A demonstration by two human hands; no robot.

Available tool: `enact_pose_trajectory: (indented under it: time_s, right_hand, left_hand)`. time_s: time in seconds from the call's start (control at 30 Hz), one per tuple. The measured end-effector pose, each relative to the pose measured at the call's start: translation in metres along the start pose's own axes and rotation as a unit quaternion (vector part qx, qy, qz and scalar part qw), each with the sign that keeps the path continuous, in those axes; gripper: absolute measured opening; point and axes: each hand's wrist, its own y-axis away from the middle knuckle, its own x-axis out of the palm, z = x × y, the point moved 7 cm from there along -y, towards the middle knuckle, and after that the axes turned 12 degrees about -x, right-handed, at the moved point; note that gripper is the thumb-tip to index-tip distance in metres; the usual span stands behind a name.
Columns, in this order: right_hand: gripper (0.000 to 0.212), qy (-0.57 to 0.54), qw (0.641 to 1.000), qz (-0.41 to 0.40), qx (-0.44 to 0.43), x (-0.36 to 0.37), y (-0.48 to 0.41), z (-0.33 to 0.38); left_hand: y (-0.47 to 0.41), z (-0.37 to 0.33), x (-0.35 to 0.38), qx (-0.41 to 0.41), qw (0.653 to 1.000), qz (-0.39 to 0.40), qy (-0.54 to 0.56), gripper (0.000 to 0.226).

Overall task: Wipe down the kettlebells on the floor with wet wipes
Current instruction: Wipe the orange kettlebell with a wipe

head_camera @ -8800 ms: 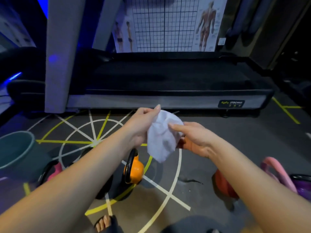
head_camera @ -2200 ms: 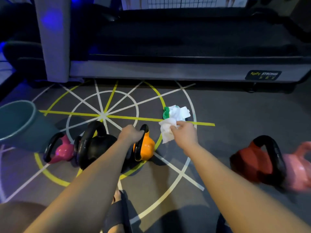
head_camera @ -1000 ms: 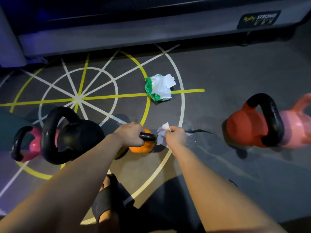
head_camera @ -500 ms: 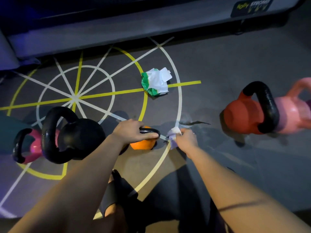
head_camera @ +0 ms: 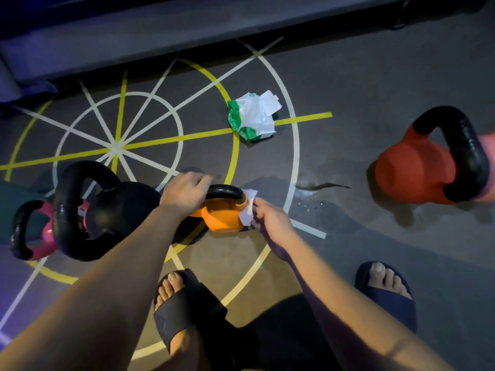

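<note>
On the floor, across a yellow arc: orange kettlebell, upright, black handle on top.
Left hand: fingers curled round the left end of that handle, gripping it.
Right hand: fingertips pinch a crumpled white wet wipe and press it to the right shoulder of the orange kettlebell, where handle meets body.
Left of the orange kettlebell: large black kettlebell just beside it, then a small pink kettlebell.
Beyond the orange kettlebell: green-and-white wipes packet, flap open, lying apart.
Right of the orange kettlebell: red kettlebell, black-handled, well apart.
Nearer than the orange kettlebell: two feet in dark slides.
</note>
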Motion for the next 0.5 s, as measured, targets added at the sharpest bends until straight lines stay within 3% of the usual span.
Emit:
enact_pose_trajectory:
  time_s: [0.13, 0.3, 0.43, 0.5]
  right_hand:
    - [0.052, 0.022, 0.996, 0.071, -0.046, 0.014, -0.004, 0.001]
    - [0.051, 0.249, 0.957, 0.029, -0.146, 0.005, -0.026, 0.008]
    - [0.036, 0.315, 0.922, 0.007, -0.226, 0.012, -0.042, 0.022]
    - [0.031, 0.314, 0.922, 0.027, -0.223, 0.015, -0.053, 0.023]
  left_hand:
    - [-0.002, 0.024, 0.001, -0.072, 0.995, 0.002, 0.067, 0.033]
    - [-0.008, 0.024, 0.000, -0.079, 0.995, -0.008, 0.057, 0.031]
    - [-0.007, 0.018, 0.000, -0.068, 0.997, -0.017, 0.032, 0.031]
    - [-0.006, 0.018, -0.001, -0.072, 0.996, -0.022, 0.038, 0.031]
